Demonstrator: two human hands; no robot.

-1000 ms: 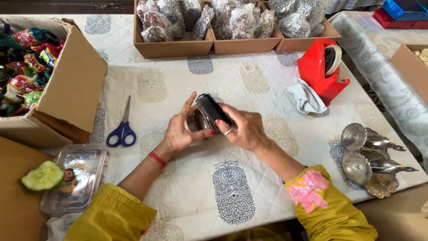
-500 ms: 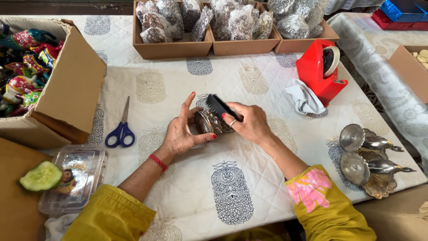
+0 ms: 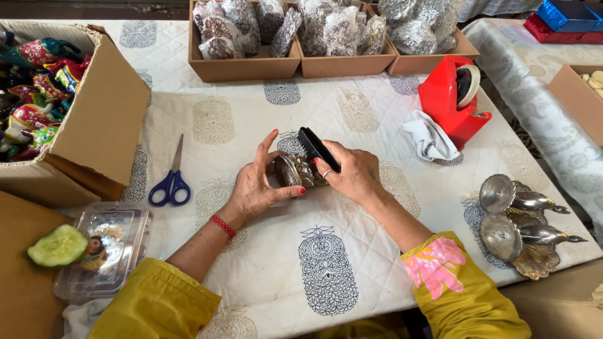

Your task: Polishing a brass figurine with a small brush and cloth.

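Left hand (image 3: 257, 188) clamped on metal piece (image 3: 295, 171), right hand (image 3: 355, 174) gripping black brush (image 3: 316, 147), scissors (image 3: 173, 179) left, red tape dispenser (image 3: 453, 100) right

Scissors (image 3: 171, 181) left of hands, tape dispenser (image 3: 453, 100) right

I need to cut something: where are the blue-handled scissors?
In the head view, the blue-handled scissors lie left of the left hand, beside the cardboard box.

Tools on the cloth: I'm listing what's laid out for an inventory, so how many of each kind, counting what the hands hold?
Black brush, held in right hand: 1
Blue-handled scissors: 1
Red tape dispenser: 1
Total: 3
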